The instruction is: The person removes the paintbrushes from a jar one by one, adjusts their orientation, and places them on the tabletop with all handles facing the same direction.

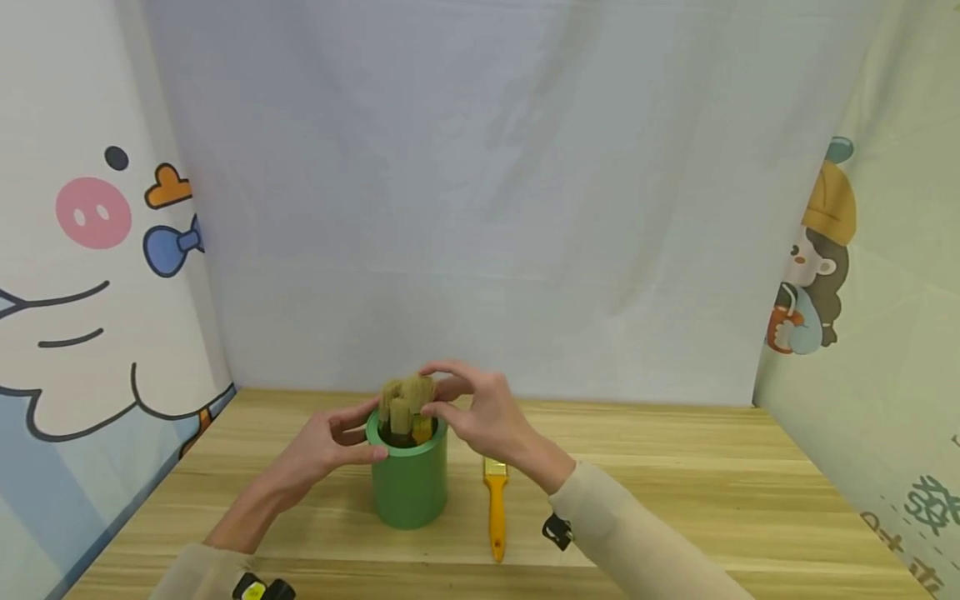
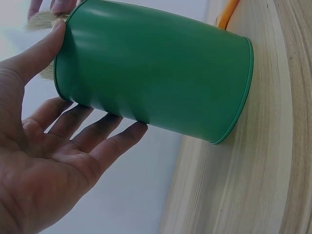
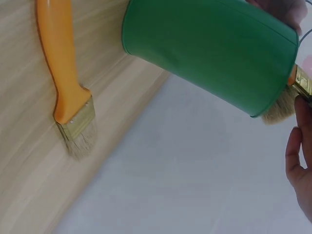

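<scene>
A green cylindrical pot (image 1: 408, 490) stands upright on the table, with several paintbrushes (image 1: 400, 415) in it, bristles up. My left hand (image 1: 318, 454) holds the pot near its rim, thumb at the near side and fingers round the far side; the left wrist view shows the fingertips (image 2: 139, 129) against the wall. At the pot's mouth, my right hand (image 1: 487, 417) pinches a paintbrush (image 3: 303, 84) by its metal ferrule and bristles, its orange handle reaching down into the pot. Handles lower in the pot are hidden by its wall.
To the right of the pot, another orange-handled paintbrush (image 1: 497, 508) lies flat on the wooden table (image 1: 660, 492), bristles pointing away from me. A pale cloth (image 1: 480, 200) hangs behind the table, and printed cloths hang at both sides.
</scene>
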`<state>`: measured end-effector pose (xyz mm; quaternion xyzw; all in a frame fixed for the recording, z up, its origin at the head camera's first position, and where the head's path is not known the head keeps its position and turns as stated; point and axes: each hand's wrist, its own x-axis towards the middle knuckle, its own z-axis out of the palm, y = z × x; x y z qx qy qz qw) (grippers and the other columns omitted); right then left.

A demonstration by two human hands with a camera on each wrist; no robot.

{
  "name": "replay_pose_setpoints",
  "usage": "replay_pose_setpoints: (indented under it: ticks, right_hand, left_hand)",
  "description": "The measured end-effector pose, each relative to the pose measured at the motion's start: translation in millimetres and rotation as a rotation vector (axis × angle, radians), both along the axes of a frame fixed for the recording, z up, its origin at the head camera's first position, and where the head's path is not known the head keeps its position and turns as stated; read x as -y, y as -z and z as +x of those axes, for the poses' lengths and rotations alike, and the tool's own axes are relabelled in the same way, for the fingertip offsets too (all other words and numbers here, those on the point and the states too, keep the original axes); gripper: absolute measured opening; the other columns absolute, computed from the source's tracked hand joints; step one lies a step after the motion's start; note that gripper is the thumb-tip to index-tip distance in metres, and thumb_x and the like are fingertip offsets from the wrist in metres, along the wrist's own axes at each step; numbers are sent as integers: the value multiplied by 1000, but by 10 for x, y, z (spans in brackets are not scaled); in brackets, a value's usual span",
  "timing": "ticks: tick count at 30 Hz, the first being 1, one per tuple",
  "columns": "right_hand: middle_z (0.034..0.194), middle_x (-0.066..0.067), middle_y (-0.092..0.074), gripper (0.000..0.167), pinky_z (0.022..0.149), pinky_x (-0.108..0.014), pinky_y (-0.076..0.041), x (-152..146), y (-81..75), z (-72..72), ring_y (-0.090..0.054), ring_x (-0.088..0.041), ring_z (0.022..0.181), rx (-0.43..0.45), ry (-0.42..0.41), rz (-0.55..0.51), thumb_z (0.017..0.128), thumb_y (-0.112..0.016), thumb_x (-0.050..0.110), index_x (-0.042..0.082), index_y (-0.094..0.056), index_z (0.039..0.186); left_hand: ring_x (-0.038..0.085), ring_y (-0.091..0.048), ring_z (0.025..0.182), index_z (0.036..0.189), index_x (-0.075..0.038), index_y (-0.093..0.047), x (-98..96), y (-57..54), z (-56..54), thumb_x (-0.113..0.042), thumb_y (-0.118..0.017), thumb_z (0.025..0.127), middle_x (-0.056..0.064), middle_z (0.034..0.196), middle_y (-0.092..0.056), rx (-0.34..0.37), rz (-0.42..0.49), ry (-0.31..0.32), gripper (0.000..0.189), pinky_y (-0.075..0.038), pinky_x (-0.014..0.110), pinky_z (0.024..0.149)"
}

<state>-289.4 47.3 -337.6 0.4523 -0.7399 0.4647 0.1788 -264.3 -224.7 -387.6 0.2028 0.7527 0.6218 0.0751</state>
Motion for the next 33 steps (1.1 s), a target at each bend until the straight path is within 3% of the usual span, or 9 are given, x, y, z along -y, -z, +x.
replay_pose_setpoints:
  ticks: [15,26,33]
  right_hand:
    - [91,-5,-78,40,88,-34,-58,-83,-351,-38,-73,-11,82,-158,27,-107,90,-82,-2,5,-70,127]
    - [93,-10,-79,42,85,-38,-58,-242,-699,10,-74,-16,83,-175,41,-177,88,-81,-9,1,-70,128]
    - [94,-10,-79,44,84,-38,-59,-385,-770,19,-74,-20,81,-162,55,-191,88,-81,-10,1,-70,129]
  left_hand:
    - [51,-39,145,164,0,-33,-6,-11,7,-16,-79,96,21,166,-33,9,8,3,83,-45,56,111]
    - [50,-39,145,164,1,-32,0,7,-5,-16,-80,95,22,166,-33,-4,3,-1,85,-42,57,113]
    - [49,-40,145,163,1,-33,2,22,-8,-15,-80,95,21,166,-33,-11,11,0,84,-42,57,113]
